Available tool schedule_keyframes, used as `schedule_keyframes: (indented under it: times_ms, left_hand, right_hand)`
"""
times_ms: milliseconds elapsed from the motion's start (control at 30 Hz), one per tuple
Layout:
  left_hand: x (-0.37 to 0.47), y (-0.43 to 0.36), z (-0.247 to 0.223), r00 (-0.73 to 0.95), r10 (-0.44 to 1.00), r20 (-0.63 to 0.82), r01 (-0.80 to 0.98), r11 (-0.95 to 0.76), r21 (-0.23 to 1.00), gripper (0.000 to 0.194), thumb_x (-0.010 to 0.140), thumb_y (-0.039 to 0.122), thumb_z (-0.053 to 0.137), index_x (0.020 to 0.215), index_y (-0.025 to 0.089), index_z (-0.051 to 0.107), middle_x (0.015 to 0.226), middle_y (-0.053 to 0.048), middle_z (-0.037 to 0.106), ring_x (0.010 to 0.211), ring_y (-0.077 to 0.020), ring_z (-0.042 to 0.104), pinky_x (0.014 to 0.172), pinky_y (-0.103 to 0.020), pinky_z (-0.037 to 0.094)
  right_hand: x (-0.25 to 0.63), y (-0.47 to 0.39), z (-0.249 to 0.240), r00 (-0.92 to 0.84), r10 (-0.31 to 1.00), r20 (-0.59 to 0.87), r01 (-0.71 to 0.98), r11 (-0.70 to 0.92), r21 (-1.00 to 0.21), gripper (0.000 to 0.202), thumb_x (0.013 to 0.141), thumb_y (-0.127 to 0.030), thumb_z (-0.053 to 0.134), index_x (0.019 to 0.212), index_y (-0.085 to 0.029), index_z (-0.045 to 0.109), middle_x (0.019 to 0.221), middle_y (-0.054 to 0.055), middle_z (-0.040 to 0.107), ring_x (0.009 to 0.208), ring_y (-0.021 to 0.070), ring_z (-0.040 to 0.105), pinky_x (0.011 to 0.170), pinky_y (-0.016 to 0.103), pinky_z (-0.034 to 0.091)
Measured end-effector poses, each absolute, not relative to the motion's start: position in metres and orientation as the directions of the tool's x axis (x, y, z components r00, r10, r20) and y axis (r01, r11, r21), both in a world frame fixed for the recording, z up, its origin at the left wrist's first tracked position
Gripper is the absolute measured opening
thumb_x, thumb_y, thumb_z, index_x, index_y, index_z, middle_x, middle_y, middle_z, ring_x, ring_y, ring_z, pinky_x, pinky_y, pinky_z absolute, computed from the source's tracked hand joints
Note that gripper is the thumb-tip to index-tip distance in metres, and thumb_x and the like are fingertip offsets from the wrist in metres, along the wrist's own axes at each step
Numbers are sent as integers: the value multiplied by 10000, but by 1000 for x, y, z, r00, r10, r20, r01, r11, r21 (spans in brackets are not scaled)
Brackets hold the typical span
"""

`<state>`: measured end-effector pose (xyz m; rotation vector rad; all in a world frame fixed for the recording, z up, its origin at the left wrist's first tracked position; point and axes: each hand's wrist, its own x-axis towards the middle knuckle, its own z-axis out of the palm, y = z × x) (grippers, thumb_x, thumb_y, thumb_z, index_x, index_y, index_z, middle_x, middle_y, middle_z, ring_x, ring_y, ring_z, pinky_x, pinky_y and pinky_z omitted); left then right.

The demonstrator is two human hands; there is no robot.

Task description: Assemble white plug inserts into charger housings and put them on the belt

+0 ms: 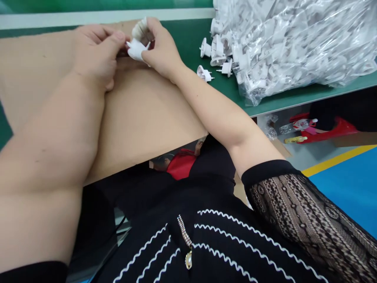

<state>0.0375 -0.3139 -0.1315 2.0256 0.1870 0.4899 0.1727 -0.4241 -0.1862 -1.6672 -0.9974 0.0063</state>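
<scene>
The workbench in front of me has a smooth, dark green top (189, 33), with a pale strip (88, 17) running along its far side. From where the person sits, a broad, flat sheet of brown cardboard (153, 106) covers the left and middle, hiding the near edge there. To the right sits a bulging, clear plastic bag (294, 55) full of white plastic parts. Several loose, white, round-flanged plastic pieces with prongs (205, 48) lie on the green just beside it.
</scene>
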Motion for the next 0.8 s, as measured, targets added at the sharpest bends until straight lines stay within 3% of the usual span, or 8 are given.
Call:
schedule_keyframes:
  times_ms: [67, 100, 167, 233, 333, 467, 667, 800]
  left_hand:
    - [39, -313, -135, 902, 363, 234, -61, -429, 901, 527, 987, 308, 594, 1236, -156, 595, 1075, -127, 738, 1139, -300, 687, 1035, -557, 480]
    - [40, -312, -137, 897, 384, 219, -55, -394, 917, 517, 991, 317, 590, 1224, -144, 607, 1068, -130, 740, 1105, -270, 702, 1030, -519, 501]
    - [41, -313, -142, 889, 397, 229, -74, -369, 926, 504, 999, 380, 571, 1127, -98, 666, 1006, -124, 748, 1030, -218, 723, 1039, -456, 513]
    - [44, -313, -146, 872, 443, 208, -68, -312, 948, 570, 946, 560, 612, 1050, 9, 716, 956, -121, 761, 945, -210, 734, 1020, -421, 540]
    - [48, -311, -150, 880, 436, 188, -67, -277, 959, 713, 808, 772, 647, 987, 89, 746, 940, -128, 767, 923, -254, 731, 988, -426, 553]
    - [47, -309, -150, 920, 381, 91, 14, -264, 964, 765, 748, 829, 659, 1060, 138, 765, 1064, -124, 767, 1064, -288, 701, 1050, -416, 504]
    - [41, -314, -140, 956, 294, 20, 60, -259, 964, 721, 759, 753, 709, 1162, 155, 732, 1211, -141, 730, 1134, -306, 670, 1062, -429, 497]
    - [38, -313, -136, 960, 280, -20, 88, -233, 969, 781, 765, 732, 718, 1297, 163, 664, 1322, -161, 683, 1240, -322, 636, 1133, -470, 464]
  right_hand:
    - [163, -429, -179, 686, 576, 445, 565, -36, -824, 295, 983, -243, 424, 1109, 9, 513, 1091, -129, 461, 1038, -17, 455, 859, 235, 375]
    - [157, -433, -174, 748, 508, 427, 522, -53, -851, 329, 931, -214, 536, 1196, -21, 512, 1110, -99, 492, 992, -20, 483, 863, 208, 405]
    - [145, -443, -166, 794, 490, 360, 452, -82, -888, 619, 709, -177, 827, 1253, -131, 533, 1080, -33, 592, 917, 45, 541, 797, 187, 474]
    - [137, -452, -160, 808, 491, 327, 399, -47, -916, 671, 681, -186, 855, 1264, -155, 524, 1040, -5, 623, 867, 87, 574, 751, 214, 496]
    - [134, -460, -157, 768, 566, 300, 393, -47, -918, 555, 641, -169, 872, 1128, -146, 606, 998, 6, 643, 826, 114, 586, 765, 248, 498]
    - [133, -464, -156, 702, 628, 335, 506, -109, -855, 277, 685, -135, 847, 925, -166, 712, 906, 0, 622, 822, 131, 564, 798, 261, 470]
    - [125, -466, -155, 758, 591, 276, 434, -142, -890, 134, 795, -135, 765, 920, -182, 750, 942, 27, 604, 870, 149, 589, 842, 284, 497]
    - [121, -464, -155, 825, 515, 234, 285, -20, -958, 302, 797, -120, 730, 1086, -208, 732, 1082, 48, 660, 957, 173, 658, 903, 321, 552]
